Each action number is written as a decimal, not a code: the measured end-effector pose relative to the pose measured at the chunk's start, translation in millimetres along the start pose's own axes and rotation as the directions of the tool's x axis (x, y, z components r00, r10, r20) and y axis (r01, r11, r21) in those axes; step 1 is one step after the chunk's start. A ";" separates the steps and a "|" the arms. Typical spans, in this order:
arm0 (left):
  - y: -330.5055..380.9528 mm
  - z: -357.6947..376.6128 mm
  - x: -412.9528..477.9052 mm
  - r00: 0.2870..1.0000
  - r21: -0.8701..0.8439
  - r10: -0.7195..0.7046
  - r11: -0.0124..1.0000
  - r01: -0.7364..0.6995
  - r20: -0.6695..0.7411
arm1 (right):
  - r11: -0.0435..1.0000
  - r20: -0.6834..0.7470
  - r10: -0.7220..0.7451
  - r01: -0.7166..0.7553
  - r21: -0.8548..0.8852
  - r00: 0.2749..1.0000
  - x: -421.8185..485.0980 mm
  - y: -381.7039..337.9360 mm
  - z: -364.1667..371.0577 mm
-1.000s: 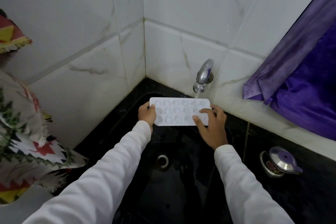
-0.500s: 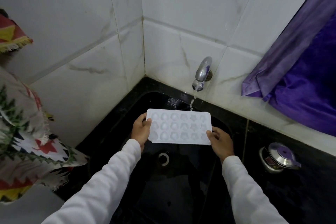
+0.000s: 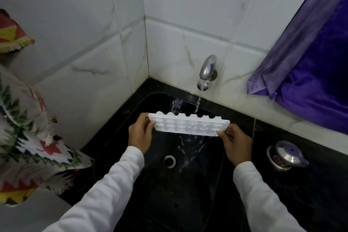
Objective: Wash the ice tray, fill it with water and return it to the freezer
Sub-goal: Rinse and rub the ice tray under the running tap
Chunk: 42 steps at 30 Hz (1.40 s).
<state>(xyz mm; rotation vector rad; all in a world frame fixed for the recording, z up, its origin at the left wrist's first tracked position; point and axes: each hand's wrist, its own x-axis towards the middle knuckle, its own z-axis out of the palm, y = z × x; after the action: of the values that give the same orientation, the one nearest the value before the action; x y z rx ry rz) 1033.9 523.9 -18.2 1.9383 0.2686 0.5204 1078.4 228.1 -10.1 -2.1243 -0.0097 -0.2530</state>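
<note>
A white plastic ice tray (image 3: 188, 126) is held over the black sink (image 3: 188, 190), tilted steeply with its near edge down, and water streams off that edge into the basin. My left hand (image 3: 140, 133) grips the tray's left end. My right hand (image 3: 236, 144) grips its right end. A chrome tap (image 3: 207, 71) on the tiled wall runs a thin stream just behind the tray's far edge. The round drain (image 3: 170, 160) lies below the tray.
A small steel pot with a purple-handled lid (image 3: 286, 154) stands on the black counter at the right. Purple cloth (image 3: 310, 66) hangs on the right wall. Patterned fringed fabric (image 3: 28, 128) hangs at the left. White tiled walls meet in a corner behind the sink.
The tray came toward me from under the tap, then tipped from flat to steeply tilted, spilling its water. My right hand moved from the tray's top to its right end.
</note>
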 end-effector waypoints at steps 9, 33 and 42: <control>-2.0 -0.6 -2.5 0.997 0.114 0.004 0.993 -0.013 0.075 | 0.990 0.035 0.135 -0.133 -0.057 0.990 -8.9 7.3 5.2; -1.7 6.8 -9.9 0.956 -0.028 -0.183 0.981 0.194 0.228 | 0.875 0.131 0.451 -0.466 0.129 0.883 -16.7 36.5 1.3; 16.0 43.4 14.4 0.849 -0.308 -0.437 0.798 0.519 0.299 | 0.922 0.001 0.387 -0.386 0.028 0.922 10.1 21.8 -3.6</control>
<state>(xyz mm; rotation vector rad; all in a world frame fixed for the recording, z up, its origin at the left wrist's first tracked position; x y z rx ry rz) 1066.4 488.1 -15.2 1.4525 0.4713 0.0131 1089.9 212.4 -24.6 -2.0465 0.4045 -0.0220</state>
